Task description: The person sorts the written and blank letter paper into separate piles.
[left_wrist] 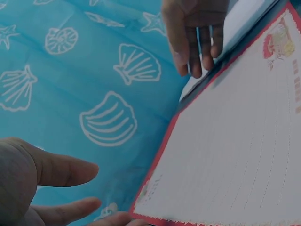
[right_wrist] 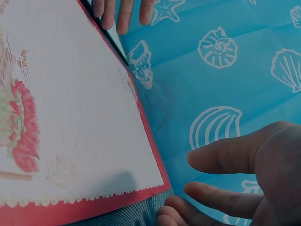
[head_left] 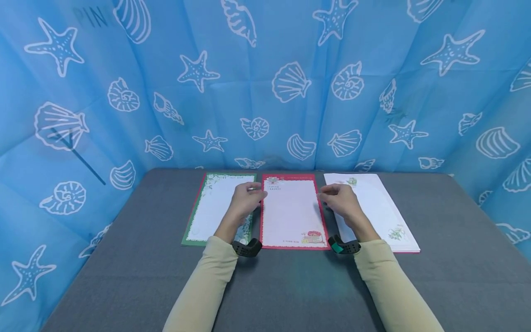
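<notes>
A red-bordered sheet of stationery paper (head_left: 292, 214), with floral corner decorations, lies in the middle. My left hand (head_left: 244, 200) is at its left edge, above the green-bordered sheet (head_left: 220, 207). Thumb and fingers of that left hand (left_wrist: 47, 183) are spread apart in the left wrist view, a fingertip close to the red border; contact is unclear. On the other side, my right hand (head_left: 342, 200) hovers by the right edge, over part of a white sheet (head_left: 375, 207) with green plant prints. The right wrist view shows this right hand (right_wrist: 240, 179) with thumb and fingers parted, holding nothing.
A dark grey cloth covers the table (head_left: 286, 290). Behind its far edge hangs a blue curtain (head_left: 265, 106) printed with shells and starfish. Red edges show under both side sheets. Each wrist wears a black band, such as the left band (head_left: 247, 248).
</notes>
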Demonstrator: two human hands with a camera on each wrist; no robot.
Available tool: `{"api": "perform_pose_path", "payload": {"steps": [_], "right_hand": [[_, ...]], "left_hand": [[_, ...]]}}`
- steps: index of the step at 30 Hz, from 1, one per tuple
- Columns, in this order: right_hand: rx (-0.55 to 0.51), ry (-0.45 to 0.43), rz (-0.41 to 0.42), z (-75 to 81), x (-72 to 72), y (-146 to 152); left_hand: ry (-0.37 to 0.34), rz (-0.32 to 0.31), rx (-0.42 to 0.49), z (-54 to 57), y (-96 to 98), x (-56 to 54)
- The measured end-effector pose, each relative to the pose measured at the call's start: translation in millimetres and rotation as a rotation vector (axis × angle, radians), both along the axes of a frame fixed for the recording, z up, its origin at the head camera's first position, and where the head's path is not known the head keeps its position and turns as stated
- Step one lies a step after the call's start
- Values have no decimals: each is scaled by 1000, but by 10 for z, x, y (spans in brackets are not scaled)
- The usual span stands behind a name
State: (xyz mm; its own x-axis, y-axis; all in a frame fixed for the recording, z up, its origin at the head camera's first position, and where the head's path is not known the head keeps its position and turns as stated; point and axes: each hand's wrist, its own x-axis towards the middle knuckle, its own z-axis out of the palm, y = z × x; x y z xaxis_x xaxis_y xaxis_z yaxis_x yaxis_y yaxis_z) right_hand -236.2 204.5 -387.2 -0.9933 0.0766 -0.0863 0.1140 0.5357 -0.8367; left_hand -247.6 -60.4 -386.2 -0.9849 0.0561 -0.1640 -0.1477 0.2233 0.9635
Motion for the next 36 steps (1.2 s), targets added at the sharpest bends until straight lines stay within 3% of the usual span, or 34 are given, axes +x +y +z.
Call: {"api": "perform_pose_path", "payload": {"steps": [9, 26, 36], "right_hand": [[75, -43, 42, -27, 1, -6], [6, -73, 60, -50, -4, -13], [-10, -72, 30, -71, -25, 0]], "left_hand": [[-24, -16, 23, 13, 5, 7], [-48, -27, -59, -17, 24, 19], [-51, -40, -54, -30, -2, 11]]}}
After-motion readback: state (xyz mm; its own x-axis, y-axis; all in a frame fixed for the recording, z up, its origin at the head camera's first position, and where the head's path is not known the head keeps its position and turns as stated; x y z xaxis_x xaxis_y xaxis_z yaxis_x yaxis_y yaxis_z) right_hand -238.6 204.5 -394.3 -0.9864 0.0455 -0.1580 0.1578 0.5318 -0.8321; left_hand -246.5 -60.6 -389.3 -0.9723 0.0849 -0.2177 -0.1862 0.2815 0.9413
